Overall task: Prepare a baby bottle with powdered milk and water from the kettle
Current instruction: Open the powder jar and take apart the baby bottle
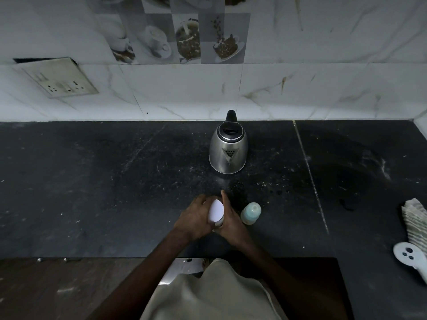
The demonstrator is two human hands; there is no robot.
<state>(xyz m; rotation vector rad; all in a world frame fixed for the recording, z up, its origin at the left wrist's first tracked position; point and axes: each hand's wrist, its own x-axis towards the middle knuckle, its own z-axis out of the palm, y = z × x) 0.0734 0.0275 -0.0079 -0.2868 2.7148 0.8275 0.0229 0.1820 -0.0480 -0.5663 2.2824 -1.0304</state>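
A steel kettle (pixel 228 148) with a black handle stands at the back of the dark counter (pixel 115 181), its lid raised. Near the front edge both my hands hold a small container with a white lid (pixel 216 213). My left hand (pixel 196 218) wraps its left side and my right hand (pixel 231 224) grips its right side, fingers pointing toward the kettle. Just right of my right hand stands a small baby bottle (pixel 251 213) with a pale blue top, upright and untouched.
A folded striped cloth (pixel 416 222) and a white handheld controller (pixel 409 255) lie at the counter's right edge. A switch and socket plate (pixel 62 79) sits on the tiled wall at the left. Water drops mark the counter in front of the kettle.
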